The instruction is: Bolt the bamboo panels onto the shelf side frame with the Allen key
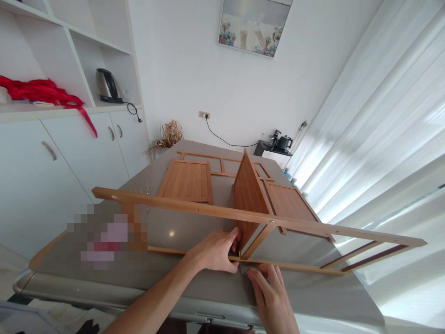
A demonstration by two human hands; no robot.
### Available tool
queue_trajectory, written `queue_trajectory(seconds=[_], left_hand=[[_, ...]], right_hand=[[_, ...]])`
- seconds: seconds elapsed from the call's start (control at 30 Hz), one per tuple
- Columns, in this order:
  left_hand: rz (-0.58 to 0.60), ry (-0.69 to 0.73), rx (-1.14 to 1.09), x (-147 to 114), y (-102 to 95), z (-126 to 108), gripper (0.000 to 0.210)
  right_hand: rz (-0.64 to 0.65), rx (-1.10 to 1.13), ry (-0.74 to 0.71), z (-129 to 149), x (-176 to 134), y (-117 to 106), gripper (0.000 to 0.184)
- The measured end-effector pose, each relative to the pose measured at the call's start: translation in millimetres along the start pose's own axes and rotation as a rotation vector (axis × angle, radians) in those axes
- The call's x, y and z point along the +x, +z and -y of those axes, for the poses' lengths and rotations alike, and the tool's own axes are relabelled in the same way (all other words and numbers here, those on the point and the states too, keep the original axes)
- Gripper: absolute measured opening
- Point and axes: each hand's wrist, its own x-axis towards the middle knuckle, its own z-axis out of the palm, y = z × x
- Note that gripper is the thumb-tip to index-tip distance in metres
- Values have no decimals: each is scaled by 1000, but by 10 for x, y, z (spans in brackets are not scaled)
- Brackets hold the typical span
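A long wooden side frame [215, 212] stands on edge across the near part of the table, and an upright wooden panel [249, 185] meets it at a crossbar. My left hand [217, 250] is closed around the frame's lower rail where the panel's bottom corner joins it, thumb in front and fingers behind. Just right of it, my right hand [269, 285] pinches a small bent metal hex key [242, 269], its tip at the lower rail by that joint. The right fingers partly cover the key. Whether the key sits in a screw head I cannot tell.
On the grey table [205, 232] behind the frame lie a flat wooden panel [186, 180], another panel [292, 200] and a slatted frame [222, 164]. Small hardware [149, 189] lies at the left. White shelves with a kettle [107, 86] stand left; curtains [392, 139] hang right.
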Motion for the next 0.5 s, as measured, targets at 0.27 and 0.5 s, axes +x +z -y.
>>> queue_trajectory(seconds=[0.27, 0.5], left_hand=[[1, 8, 5, -1, -17, -10, 44], [7, 7, 9, 0, -14, -7, 44]], right_hand=[[-14, -42, -19, 18, 31, 11, 17], [-28, -108, -43, 107, 80, 11, 19]])
